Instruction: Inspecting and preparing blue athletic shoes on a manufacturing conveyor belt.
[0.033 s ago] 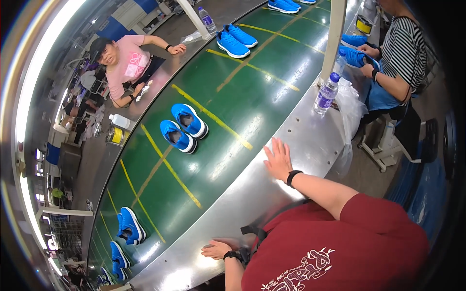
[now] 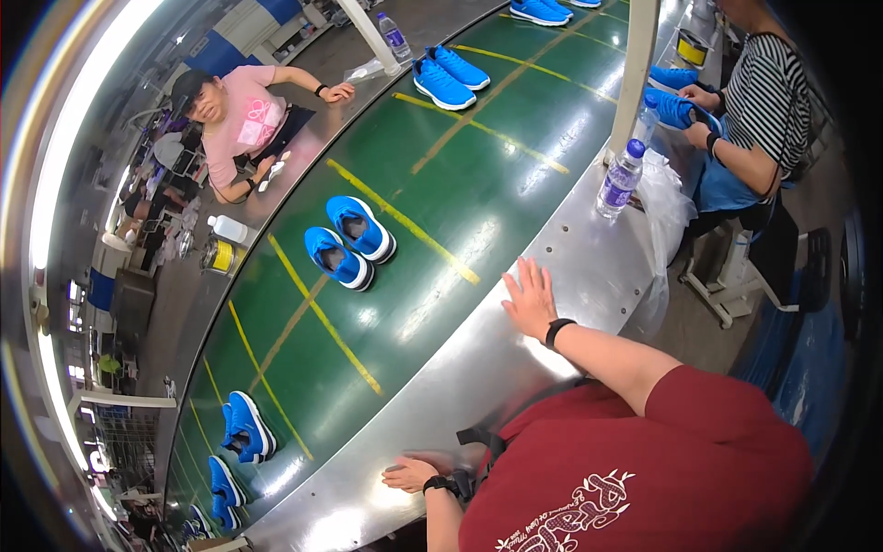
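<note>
My right hand [image 2: 531, 301] lies flat on the metal ledge [image 2: 497, 354] beside the green conveyor belt, fingers spread, nothing in it. Lower down the same ledge rests my left hand [image 2: 409, 474], fingers stretched out and holding nothing; a dark watch is on its wrist. On the belt [image 2: 414, 331], nearest to both hands, sits a pair of blue sneakers [image 2: 340, 260] with white soles, toes pointing to the upper left. A second blue pair [image 2: 446, 78] stands farther up the belt. More blue sneakers [image 2: 250, 431] are at its lower left, some of them tilted.
Bottles with purple caps [image 2: 621, 179] and a clear plastic bag [image 2: 662, 198] are on the ledge near a white post [image 2: 635, 83]. At right, a co-worker in stripes [image 2: 763, 101] handles a blue sneaker. A person in pink [image 2: 248, 120] is across the belt, near a white bottle [image 2: 230, 230].
</note>
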`<action>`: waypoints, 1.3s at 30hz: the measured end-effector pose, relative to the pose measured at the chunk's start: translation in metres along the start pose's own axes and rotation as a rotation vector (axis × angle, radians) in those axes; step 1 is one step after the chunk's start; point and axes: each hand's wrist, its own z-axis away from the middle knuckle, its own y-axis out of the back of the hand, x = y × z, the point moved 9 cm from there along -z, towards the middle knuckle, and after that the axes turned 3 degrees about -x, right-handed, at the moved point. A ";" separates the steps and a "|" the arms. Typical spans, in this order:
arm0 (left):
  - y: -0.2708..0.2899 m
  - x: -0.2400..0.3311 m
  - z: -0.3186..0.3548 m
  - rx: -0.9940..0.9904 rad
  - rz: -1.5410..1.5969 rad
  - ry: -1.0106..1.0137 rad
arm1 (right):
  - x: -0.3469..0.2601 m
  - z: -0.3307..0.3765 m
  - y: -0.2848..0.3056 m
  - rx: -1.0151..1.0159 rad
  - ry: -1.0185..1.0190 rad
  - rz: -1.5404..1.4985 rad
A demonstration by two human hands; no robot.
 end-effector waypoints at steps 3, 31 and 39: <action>-0.002 -0.008 -0.005 0.038 0.070 0.070 | 0.018 -0.010 -0.007 -0.048 -0.035 0.025; 0.015 0.033 0.022 0.060 -0.148 0.192 | 0.021 -0.008 -0.003 -0.012 0.000 0.064; -0.010 0.024 0.015 -0.028 -0.224 0.232 | 0.035 -0.005 -0.016 -0.042 -0.059 0.109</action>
